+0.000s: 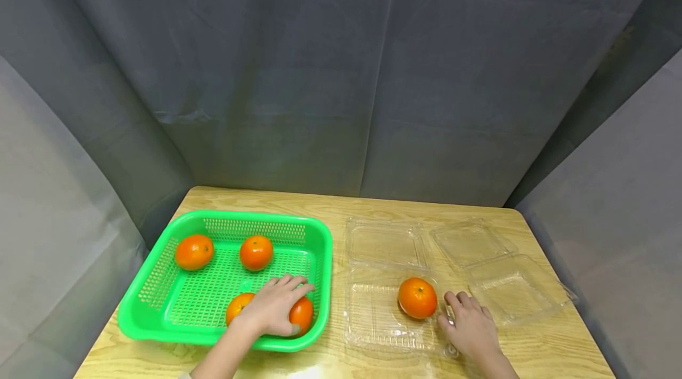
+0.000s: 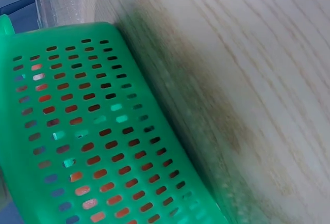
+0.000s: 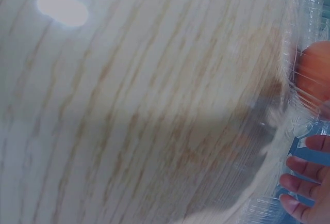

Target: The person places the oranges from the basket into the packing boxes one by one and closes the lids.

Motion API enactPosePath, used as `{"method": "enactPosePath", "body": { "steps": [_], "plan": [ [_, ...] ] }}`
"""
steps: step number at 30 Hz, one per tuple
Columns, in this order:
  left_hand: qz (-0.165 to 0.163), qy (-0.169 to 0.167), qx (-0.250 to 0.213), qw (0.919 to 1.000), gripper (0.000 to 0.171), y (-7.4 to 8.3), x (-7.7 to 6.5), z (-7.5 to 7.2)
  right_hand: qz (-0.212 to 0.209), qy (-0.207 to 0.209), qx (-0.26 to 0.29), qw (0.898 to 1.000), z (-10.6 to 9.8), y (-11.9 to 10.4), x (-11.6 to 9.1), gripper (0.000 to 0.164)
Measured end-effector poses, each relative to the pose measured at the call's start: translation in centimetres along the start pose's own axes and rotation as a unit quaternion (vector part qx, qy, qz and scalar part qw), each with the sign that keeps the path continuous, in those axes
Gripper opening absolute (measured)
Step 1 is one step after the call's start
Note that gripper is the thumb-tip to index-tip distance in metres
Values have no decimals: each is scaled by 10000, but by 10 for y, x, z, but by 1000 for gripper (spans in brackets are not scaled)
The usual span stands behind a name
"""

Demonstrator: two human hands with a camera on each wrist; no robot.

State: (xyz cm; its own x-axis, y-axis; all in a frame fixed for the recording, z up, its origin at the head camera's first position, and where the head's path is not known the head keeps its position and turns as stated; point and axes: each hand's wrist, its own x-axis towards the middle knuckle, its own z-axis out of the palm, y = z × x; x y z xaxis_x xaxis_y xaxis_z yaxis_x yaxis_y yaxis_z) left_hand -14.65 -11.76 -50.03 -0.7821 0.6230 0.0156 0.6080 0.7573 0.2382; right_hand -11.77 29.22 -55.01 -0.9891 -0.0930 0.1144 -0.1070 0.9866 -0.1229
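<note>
My left hand (image 1: pixel 276 306) reaches into the green basket (image 1: pixel 224 216) and grips an orange (image 1: pixel 302 315) at its front right corner, thumb on the near side and fingers over the far side. Just left of this hand a second orange (image 1: pixel 238 307) is partly hidden by the wrist. My right hand (image 1: pixel 471 327) is beside the right edge of an open clear plastic box (image 1: pixel 367 317), its fingers loosely extended and holding nothing. One orange (image 1: pixel 418 298) sits in the right part of that box. In the right wrist view the fingers (image 3: pixel 304 185) appear close to the box's edge.
Two more oranges lie at the back of the basket, one on the left (image 1: pixel 194 252) and one near the middle (image 1: pixel 256 253). A second open clear box (image 1: pixel 514 284) lies at the right of the wooden table (image 1: pixel 319 361). Grey curtains (image 1: pixel 298 83) surround the table.
</note>
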Motion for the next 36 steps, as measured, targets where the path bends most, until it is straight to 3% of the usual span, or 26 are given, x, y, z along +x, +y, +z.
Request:
{"method": "enactPosePath", "body": {
  "steps": [8, 36],
  "plan": [
    [77, -241, -43, 9997, 68, -1, -1, 4, 7, 47, 21, 10000, 3, 1, 0, 33],
    [72, -191, -219, 9996, 62, -3, 1, 9, -4, 131, 103, 9999, 2, 1, -1, 33]
  ]
}}
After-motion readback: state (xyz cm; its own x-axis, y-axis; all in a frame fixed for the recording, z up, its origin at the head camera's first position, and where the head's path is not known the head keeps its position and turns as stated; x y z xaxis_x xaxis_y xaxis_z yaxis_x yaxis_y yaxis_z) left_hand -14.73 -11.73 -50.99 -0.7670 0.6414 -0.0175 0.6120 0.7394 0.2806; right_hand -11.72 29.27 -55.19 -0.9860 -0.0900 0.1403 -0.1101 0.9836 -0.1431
